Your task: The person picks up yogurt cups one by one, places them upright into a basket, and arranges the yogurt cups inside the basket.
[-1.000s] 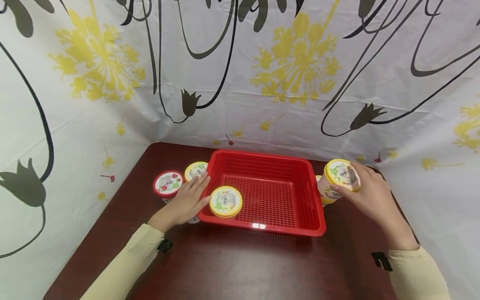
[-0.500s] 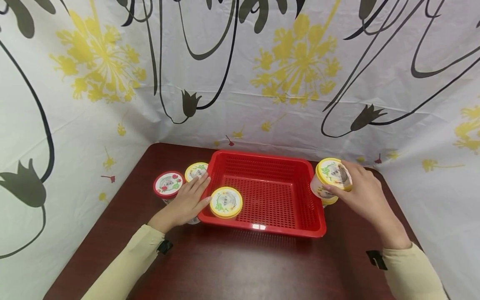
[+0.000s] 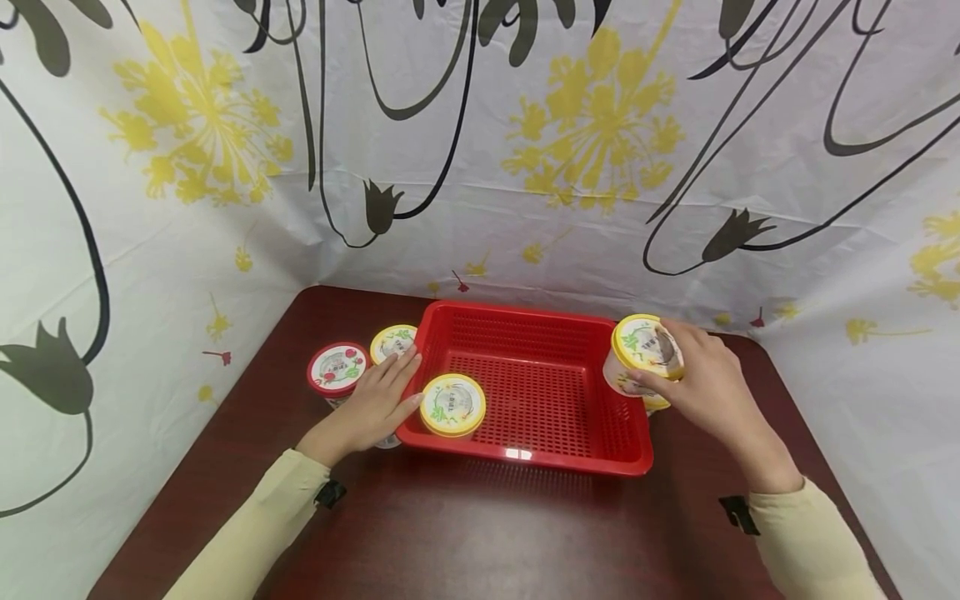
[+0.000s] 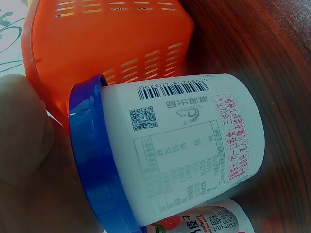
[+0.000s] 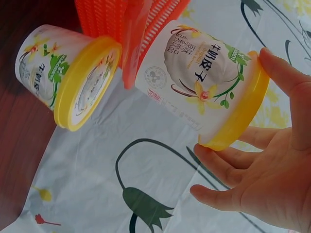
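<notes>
My right hand (image 3: 708, 379) grips a yellow-lidded paper tub (image 3: 647, 346) by its lid, high over the right rim of a red plastic basket (image 3: 517, 461). The right wrist view shows thumb and fingertips at the lid's edge, with flowers printed on the tub's side. My left hand (image 3: 367, 412) lies with extended fingers at the basket's left rim. Beneath that hand is a blue-lidded tub (image 4: 184, 145), mostly hidden from the head view. Inside the basket, at the front left, stands another yellow-lidded tub (image 3: 452, 404).
Left of the basket are a red-lidded tub (image 3: 337, 368) and a yellow-lidded tub (image 3: 392, 340). One more yellow-lidded tub (image 5: 63, 73) stands outside the basket's right wall. A patterned cloth (image 3: 480, 167) hangs behind the dark wooden table (image 3: 480, 533).
The right hand has carried its yellow-lidded tub leftward, from outside the basket to over its right rim. The left hand and the basket have stayed in place.
</notes>
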Demonstrator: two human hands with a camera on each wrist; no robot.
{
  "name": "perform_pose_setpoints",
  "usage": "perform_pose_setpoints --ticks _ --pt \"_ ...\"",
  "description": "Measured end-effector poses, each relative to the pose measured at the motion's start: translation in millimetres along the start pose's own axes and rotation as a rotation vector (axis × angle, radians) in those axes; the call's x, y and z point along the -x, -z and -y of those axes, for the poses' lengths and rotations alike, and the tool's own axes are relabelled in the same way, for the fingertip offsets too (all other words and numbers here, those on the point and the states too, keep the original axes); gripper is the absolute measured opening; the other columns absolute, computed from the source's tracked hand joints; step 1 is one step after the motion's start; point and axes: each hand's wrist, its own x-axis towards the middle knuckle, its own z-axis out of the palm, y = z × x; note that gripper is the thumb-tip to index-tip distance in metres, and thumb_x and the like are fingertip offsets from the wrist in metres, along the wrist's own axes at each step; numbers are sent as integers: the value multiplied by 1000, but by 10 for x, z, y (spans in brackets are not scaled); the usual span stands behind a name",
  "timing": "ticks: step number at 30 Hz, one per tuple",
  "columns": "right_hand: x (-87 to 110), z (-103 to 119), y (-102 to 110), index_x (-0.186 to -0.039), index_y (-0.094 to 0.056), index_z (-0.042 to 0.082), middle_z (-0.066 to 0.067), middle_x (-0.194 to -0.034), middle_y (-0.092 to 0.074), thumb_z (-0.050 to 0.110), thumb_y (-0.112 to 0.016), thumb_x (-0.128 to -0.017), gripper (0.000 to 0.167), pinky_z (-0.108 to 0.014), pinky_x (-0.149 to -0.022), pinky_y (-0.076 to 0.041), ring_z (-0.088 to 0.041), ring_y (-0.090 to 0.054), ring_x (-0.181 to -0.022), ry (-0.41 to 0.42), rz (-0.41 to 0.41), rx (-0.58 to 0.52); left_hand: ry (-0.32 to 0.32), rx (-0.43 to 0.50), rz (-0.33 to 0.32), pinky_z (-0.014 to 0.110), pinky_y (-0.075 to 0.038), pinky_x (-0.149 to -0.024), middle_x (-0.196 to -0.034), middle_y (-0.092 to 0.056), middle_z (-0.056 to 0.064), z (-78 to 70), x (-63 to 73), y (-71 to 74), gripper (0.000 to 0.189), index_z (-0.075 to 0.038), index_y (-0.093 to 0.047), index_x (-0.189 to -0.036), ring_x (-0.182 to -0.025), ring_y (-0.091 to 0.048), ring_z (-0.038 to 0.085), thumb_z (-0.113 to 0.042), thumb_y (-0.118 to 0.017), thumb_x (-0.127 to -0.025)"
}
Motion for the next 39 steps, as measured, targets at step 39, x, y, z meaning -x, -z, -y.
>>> perform_pose_setpoints --ticks 39 --pt "-71 387 -355 -139 -49 6 -21 -140 -52 37 -84 -75 80 -65 -105 -32 -40 -49 -123 105 61 -44 6 5 -1 61 -21 -122 -169 -10 -2 -13 7 5 82 -23 -9 -161 -156 -11 32 -51 -52 -97"
